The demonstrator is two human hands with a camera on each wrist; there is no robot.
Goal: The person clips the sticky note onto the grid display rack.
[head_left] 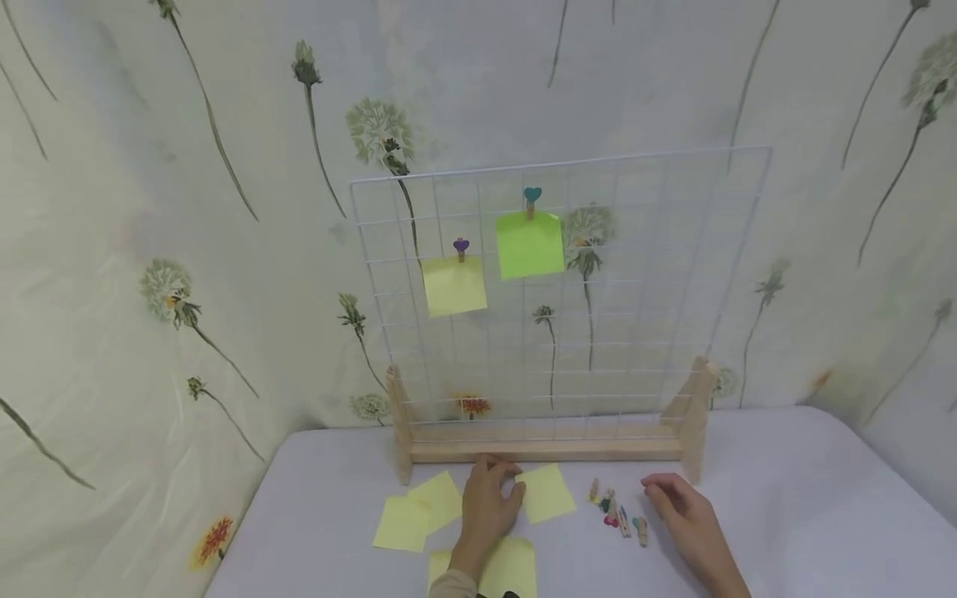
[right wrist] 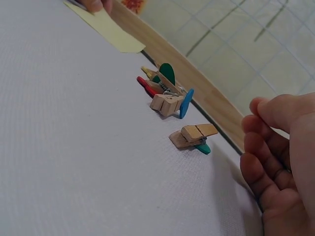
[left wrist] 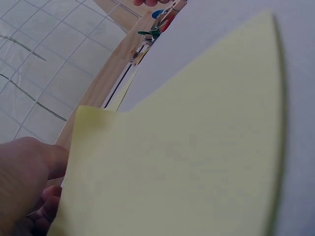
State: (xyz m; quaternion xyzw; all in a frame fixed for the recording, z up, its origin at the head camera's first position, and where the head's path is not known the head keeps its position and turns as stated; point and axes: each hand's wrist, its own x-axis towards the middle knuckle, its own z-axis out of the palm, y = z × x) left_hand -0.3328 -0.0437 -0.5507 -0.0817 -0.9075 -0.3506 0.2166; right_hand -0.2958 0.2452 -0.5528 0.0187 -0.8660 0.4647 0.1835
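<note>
The note (head_left: 548, 496) by the left hand (head_left: 486, 498) is pale yellow, square and thin. It lies turned a bit on the white table (head_left: 314, 515), near the middle of the back edge, just in front of the rack (head_left: 598, 451). The left hand's fingertips are at its left corner, and I cannot tell if they pinch it or just touch it.

Four yellow notes show on the table. Two (head_left: 396, 527) overlap nearer the left edge, and one (head_left: 517, 573) is by the left wrist, partly hidden.

I count five wooden clips on the table, on the side toward the right edge. Four (right wrist: 170, 104) are bunched up, with bits of yellow, green, red and blue. One (right wrist: 189, 139) with a blue-green heart lies just beside them. The right hand (head_left: 688, 519) is next to it, fingers loosely bent, gripping nothing.

Two more notes hang on the rack, one green (head_left: 531, 249) and one yellow (head_left: 454, 289), each from one heart clip.
</note>
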